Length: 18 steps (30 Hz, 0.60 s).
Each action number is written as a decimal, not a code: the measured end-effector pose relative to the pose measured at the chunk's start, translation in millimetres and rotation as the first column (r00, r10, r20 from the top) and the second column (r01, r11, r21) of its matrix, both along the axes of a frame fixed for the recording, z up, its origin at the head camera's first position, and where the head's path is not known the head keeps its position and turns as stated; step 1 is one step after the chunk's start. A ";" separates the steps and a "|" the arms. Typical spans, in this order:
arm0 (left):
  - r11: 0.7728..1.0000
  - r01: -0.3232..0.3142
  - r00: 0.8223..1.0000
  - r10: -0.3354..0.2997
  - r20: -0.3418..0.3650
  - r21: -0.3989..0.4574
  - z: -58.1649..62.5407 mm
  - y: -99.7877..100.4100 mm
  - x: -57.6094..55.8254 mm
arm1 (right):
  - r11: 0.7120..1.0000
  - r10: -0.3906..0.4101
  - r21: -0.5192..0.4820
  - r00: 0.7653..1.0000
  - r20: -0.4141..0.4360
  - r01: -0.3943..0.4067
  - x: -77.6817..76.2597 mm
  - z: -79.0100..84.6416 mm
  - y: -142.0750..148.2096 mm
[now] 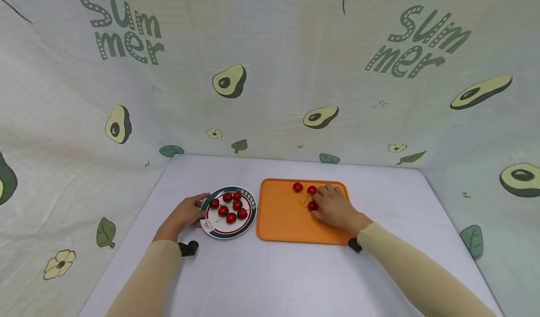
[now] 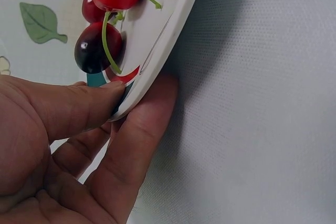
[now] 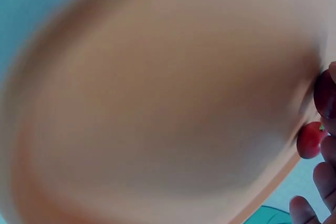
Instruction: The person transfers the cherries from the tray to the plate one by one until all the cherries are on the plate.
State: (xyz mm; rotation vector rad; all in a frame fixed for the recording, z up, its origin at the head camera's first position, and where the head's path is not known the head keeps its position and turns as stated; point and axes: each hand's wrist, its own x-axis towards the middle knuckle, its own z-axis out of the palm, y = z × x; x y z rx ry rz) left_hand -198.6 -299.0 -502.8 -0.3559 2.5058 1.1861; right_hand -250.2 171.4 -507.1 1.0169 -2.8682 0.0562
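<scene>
My left hand (image 1: pixel 188 215) pinches the left rim of a round plate (image 1: pixel 229 236) with a dark green band. In the left wrist view the thumb (image 2: pixel 89 106) lies on top of the rim and fingers are beneath it. Several red cherries (image 1: pixel 231 217) with green stems lie on the plate. Over the orange tray (image 1: pixel 278 218), my right hand (image 1: pixel 336 207) holds a dark red cherry (image 3: pixel 325 95) between thumb and finger. Two other cherries, one at the tray's far side (image 1: pixel 297 187) and one by the fingertips (image 1: pixel 311 190), lie on the tray.
The plate stands just left of the tray on a white tabletop (image 1: pixel 253 279). Behind and at both sides hangs a pale cloth (image 1: pixel 274 73) printed with avocados, leaves and lettering. Dark wrist mounts (image 1: pixel 188 248) sit at both cuffs.
</scene>
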 end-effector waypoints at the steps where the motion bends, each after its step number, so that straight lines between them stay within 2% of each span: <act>1: 1.000 -0.002 1.000 0.002 0.002 0.000 0.6 0.1 0.4 | 1.000 -0.002 0.004 1.000 -0.003 0.002 0.2 -0.7 -0.4; 12: 1.000 -0.020 1.000 0.020 -0.011 0.000 1.7 1.3 1.9 | 0.999 0.007 -0.039 0.998 -0.061 -0.010 1.5 0.6 -8.6; 18: 0.999 -0.014 1.000 0.013 -0.028 -0.033 -1.0 0.5 1.7 | 0.998 0.027 -0.056 0.996 -0.090 -0.032 2.3 5.9 -19.9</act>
